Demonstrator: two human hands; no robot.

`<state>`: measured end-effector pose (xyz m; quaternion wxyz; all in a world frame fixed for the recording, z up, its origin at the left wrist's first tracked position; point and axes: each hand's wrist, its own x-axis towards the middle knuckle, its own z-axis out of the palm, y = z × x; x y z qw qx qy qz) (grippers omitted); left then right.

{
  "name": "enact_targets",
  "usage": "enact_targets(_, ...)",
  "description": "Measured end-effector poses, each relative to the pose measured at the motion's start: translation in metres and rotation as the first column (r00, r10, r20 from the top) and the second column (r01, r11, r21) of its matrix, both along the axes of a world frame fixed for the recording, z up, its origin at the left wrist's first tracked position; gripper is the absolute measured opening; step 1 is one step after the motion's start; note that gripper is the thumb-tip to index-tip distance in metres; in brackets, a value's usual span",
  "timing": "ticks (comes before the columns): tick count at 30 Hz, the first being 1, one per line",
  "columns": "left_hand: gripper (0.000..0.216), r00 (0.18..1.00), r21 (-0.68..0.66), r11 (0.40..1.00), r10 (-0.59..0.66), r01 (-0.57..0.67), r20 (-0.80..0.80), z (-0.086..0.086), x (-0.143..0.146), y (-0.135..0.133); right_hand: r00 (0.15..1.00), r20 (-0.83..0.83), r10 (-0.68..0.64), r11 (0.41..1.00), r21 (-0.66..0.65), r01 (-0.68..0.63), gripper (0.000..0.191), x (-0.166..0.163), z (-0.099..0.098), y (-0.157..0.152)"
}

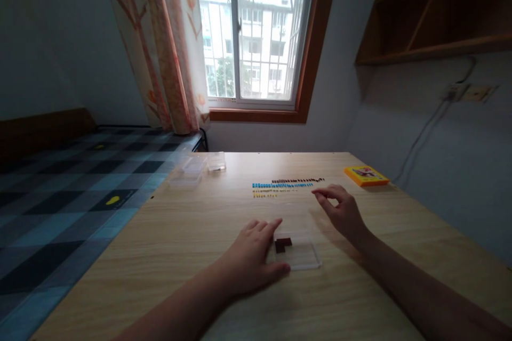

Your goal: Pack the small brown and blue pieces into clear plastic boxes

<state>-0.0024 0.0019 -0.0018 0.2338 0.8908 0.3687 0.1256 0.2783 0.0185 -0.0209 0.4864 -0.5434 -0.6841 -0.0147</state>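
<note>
My left hand lies around the left end of a clear plastic box. Its fingers and thumb are spread, with the thumb at the box's front edge and the index finger by the raised clear lid. Several dark brown flat pieces lie in the left part of the box. My right hand is further back, thumb and index finger pinched together; whatever is between them is too small to make out. Left of those fingertips run rows of tiny pieces: dark ones, blue ones and yellowish ones.
Clear plastic boxes stand at the table's back left, with a smaller clear case beside them. A yellow-orange box lies at the back right. The wooden table borders a bed with a checked cover on the left.
</note>
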Motion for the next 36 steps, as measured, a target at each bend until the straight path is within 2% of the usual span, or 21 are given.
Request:
enact_targets(3, 0.084, 1.0, -0.003, 1.0, -0.001, 0.001, 0.018, 0.0, -0.001, 0.0, 0.995, 0.098, -0.031, 0.999, 0.01, 0.03, 0.022, 0.007, 0.008, 0.012)
enact_targets(6, 0.084, 1.0, -0.007, 1.0, 0.008, -0.008, 0.027, -0.001, -0.001, 0.0, 0.982, 0.187, 0.003, 1.0, -0.032, 0.003, 0.02, 0.007, 0.019, 0.03)
enact_targets(10, 0.085, 0.999, -0.005, 1.0, 0.008, -0.007, 0.037, -0.003, -0.001, 0.0, 0.946, 0.319, 0.061, 0.991, -0.132, -0.019, 0.017, -0.005, 0.029, 0.069)
enact_targets(15, 0.087, 0.999, -0.031, 0.999, 0.015, -0.013, 0.042, -0.003, -0.001, -0.001, 0.877, 0.468, 0.107, 0.956, -0.29, 0.038, 0.011, -0.029, 0.031, 0.122)
enact_targets(19, 0.088, 0.998, -0.023, 1.0, 0.008, -0.006, 0.057, -0.004, -0.002, -0.001, 0.81, 0.564, 0.161, 0.913, -0.396, 0.095, 0.024, -0.044, 0.03, 0.148)
enact_targets(22, 0.088, 0.998, -0.01, 1.0, 0.005, -0.005, 0.069, -0.008, -0.002, -0.001, 0.769, 0.612, 0.185, 0.893, -0.432, 0.129, 0.03, -0.051, 0.028, 0.157)
enact_targets(27, 0.09, 0.997, -0.002, 1.0, 0.002, -0.002, 0.074, -0.012, -0.001, 0.0, 0.726, 0.656, 0.204, 0.871, -0.461, 0.172, 0.031, -0.054, 0.025, 0.163)
enact_targets(36, 0.091, 0.997, 0.005, 1.0, 0.004, -0.004, 0.073, -0.012, -0.002, -0.001, 0.716, 0.659, 0.231, 0.865, -0.476, 0.16, 0.031, -0.053, 0.022, 0.163)
